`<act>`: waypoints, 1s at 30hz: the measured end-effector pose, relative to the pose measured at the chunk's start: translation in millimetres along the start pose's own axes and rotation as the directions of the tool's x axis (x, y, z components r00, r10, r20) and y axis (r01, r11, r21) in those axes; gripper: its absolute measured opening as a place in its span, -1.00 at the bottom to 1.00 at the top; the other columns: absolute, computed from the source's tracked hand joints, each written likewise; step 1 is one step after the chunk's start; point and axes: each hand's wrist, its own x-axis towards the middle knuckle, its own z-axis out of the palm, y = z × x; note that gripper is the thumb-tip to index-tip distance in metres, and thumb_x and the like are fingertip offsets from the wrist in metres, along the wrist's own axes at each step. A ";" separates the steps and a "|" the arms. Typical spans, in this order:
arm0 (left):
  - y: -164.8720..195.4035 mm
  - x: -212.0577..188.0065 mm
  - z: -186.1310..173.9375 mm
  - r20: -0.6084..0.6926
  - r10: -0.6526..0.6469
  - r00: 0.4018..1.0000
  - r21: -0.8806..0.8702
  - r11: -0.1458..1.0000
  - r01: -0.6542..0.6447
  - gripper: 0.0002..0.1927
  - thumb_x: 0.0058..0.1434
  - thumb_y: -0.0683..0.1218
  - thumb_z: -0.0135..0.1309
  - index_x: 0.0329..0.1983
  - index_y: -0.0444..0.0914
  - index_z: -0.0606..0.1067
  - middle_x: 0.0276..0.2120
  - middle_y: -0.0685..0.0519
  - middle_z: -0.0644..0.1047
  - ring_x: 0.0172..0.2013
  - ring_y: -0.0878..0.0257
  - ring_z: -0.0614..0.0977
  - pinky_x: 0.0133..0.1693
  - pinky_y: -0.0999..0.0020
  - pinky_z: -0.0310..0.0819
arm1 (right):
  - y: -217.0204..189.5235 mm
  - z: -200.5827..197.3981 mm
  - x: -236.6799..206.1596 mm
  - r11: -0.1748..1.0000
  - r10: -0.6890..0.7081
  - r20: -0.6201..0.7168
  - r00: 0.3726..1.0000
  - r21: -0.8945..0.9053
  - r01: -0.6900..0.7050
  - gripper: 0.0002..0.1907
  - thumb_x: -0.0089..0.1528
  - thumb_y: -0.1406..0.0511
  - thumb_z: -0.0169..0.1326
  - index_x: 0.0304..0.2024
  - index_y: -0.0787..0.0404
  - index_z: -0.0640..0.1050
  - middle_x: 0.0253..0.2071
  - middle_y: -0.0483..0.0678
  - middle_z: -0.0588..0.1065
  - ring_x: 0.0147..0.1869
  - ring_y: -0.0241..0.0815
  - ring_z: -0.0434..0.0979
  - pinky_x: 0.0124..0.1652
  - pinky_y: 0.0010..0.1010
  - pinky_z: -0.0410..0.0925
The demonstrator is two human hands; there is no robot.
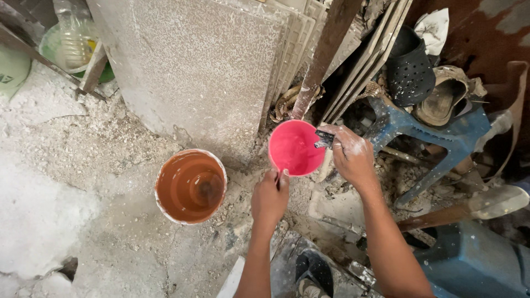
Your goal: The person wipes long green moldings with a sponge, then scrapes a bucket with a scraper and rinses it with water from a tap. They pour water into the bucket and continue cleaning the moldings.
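Note:
A small pink bowl is held up over the dusty floor. My left hand pinches its near rim. My right hand, dusted white, grips a small dark scraper-like tool whose tip rests on the bowl's right rim. To the left, on the ground, stands an orange bucket with brownish water inside.
A large speckled stone slab leans upright behind the bowl, with stacked tiles beside it. A blue plastic stool carrying shoes sits at the right. My sandalled foot is below. A clear bottle lies at top left.

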 end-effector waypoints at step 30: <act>-0.4 7.1 -0.2 -0.191 0.110 0.975 0.091 0.991 -0.094 -0.54 0.36 0.19 -0.05 -0.36 -0.27 0.53 -0.46 -0.20 0.60 -0.37 -0.21 0.64 -0.32 -0.10 0.45 | 2.0 -1.0 -0.4 0.999 -0.033 -0.001 0.999 -0.017 0.033 -0.66 0.26 0.47 -0.07 0.00 0.14 0.60 -0.11 0.09 0.58 -0.12 0.18 0.58 -0.17 -0.11 0.43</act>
